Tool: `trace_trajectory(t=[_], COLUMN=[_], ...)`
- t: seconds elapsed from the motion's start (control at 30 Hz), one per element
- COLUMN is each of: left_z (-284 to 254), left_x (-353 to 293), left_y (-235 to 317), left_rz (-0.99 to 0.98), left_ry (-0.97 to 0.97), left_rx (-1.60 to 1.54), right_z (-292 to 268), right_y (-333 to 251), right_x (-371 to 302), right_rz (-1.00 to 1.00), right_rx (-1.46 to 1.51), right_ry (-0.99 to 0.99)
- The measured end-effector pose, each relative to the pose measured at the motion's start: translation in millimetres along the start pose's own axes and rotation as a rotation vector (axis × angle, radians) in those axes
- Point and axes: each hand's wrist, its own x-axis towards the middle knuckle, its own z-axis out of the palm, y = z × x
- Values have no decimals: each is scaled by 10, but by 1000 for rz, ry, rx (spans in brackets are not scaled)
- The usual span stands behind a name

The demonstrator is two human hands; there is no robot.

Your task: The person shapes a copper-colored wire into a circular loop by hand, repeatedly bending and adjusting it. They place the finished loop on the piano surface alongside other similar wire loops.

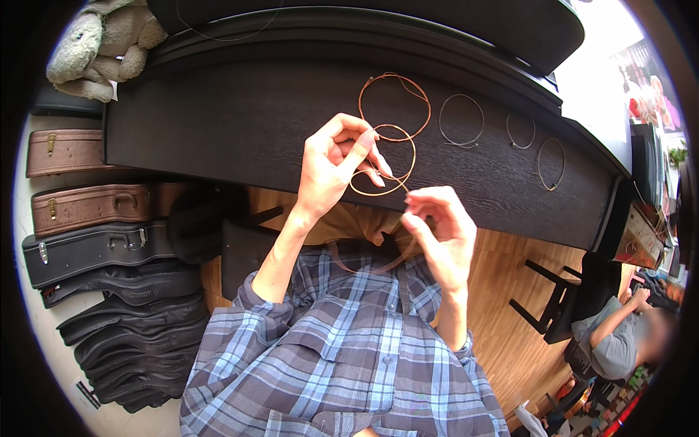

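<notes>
Left grip (pixel 329 164): pinched copper wire between thumb and fingertips, nearly closed, remaining fingers bent beneath; raised over the near edge of the surface (pixel 218 124).
Right grip (pixel 445 233): curled, with thumb and forefinger close together at a wire tail; could not tell whether closed on it.
Held coil (pixel 415 151): hung in overlapping loops, caught at the left fingertips and stretching toward the right; appeared above the surface's front edge.
Copper ring (pixel 429 113): showed just beyond the left fingertips, overlapping the held coil in view; could not tell whether touching it.
Grey ring (pixel 440 120): lay flat on the surface, right of the copper ring.
Small ring (pixel 534 131): lay farther right, apart from the grey ring.
End ring (pixel 539 164): lay rightmost of the row, nearer the front edge.
Plush toy (pixel 80 51): sat at the far left corner.
Cases (pixel 87 207): stood in a row down the left side, brown ones before black.
Stool (pixel 553 298): stood on the wood floor (pixel 502 255), right.
Other person (pixel 611 342): sat beyond the stool, arms bent.
Shirt (pixel 342 342): showed blue and grey plaid below both grips.
</notes>
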Motion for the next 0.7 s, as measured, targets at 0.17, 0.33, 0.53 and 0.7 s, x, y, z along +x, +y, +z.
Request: trace_trajectory(t=[0.17, 0.33, 0.53, 0.7], left_z=[22, 21, 15, 20], left_x=[-20, -33, -37, -42], left_y=[-37, -47, -70, -58], left_rz=[58, 29, 54, 32], left_ry=[10, -6, -4, -21], left_rx=[45, 9, 58, 31], right_z=[389, 473, 484, 512], right_y=[105, 135, 134, 187], right_x=[66, 89, 61, 41], right_rz=[-71, -163, -87, -234], right_rx=[-59, -123, -73, -40], right_ry=[115, 209, 221, 183])
